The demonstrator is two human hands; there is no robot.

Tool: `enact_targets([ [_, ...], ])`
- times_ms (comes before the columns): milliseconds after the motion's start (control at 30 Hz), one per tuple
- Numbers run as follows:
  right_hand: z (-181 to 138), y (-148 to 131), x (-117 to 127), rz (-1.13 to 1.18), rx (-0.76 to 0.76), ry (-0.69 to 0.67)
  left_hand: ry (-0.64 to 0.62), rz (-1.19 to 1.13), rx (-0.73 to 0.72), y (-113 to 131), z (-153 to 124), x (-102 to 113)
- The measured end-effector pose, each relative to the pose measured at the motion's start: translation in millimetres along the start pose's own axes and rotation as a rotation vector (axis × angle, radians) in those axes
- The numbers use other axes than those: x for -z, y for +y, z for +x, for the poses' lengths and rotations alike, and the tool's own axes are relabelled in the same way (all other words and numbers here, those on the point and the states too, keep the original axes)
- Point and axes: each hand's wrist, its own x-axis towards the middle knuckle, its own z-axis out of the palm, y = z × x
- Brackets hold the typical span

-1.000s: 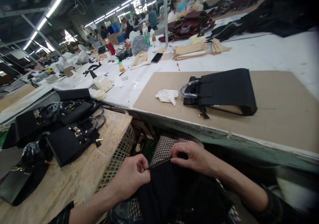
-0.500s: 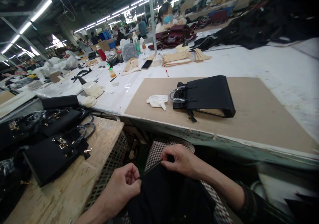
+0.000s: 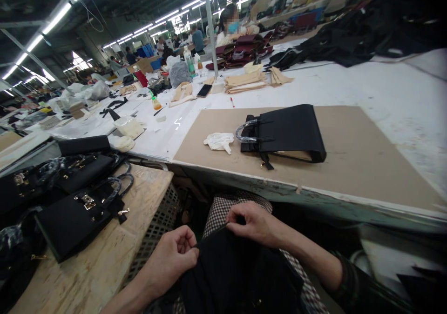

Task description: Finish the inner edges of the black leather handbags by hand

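Over my lap lies a black cloth piece [image 3: 237,267], perhaps a bag lining, with a small glint of metal near its lower part. My left hand [image 3: 176,253] pinches its upper left edge between thumb and fingers. A short way to the right, my right hand [image 3: 253,223] grips the same edge, thumb and forefinger forming a ring. Checked fabric [image 3: 226,209] shows beneath and behind the cloth. On the table ahead, apart from both hands, a black handbag [image 3: 288,135] lies on its side, its handle wrapped in clear plastic.
Several black handbags [image 3: 75,221] with gold fittings lie on a worn wooden board [image 3: 139,202] at left. The brown sheet [image 3: 352,165] on the table bears a crumpled white glove [image 3: 219,142]. Farther back are a phone [image 3: 204,90], beige pieces [image 3: 246,81] and a masked co-worker [image 3: 228,25].
Both hands keep their hold on the black cloth and have barely moved. The cloth's edge between them looks a little slacker. The view has shifted slightly.
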Motion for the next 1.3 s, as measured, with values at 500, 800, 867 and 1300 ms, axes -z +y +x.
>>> enact_targets([
  [500, -9, -10, 1, 0.232, -0.039, 0.005, -0.243, -0.022, -0.032, 18, 20, -9],
  [800, -13, -19, 7, 0.246, -0.049, -0.082, -0.199, 0.079, 0.003, 3, -5, 1],
  [867, -13, -20, 7, 0.242, -0.054, -0.082, -0.186, 0.047, 0.066, -5, -12, 5],
  [1300, -10, -25, 3, 0.226, -0.026, -0.064, -0.091, 0.605, -0.211, 24, -5, 16],
])
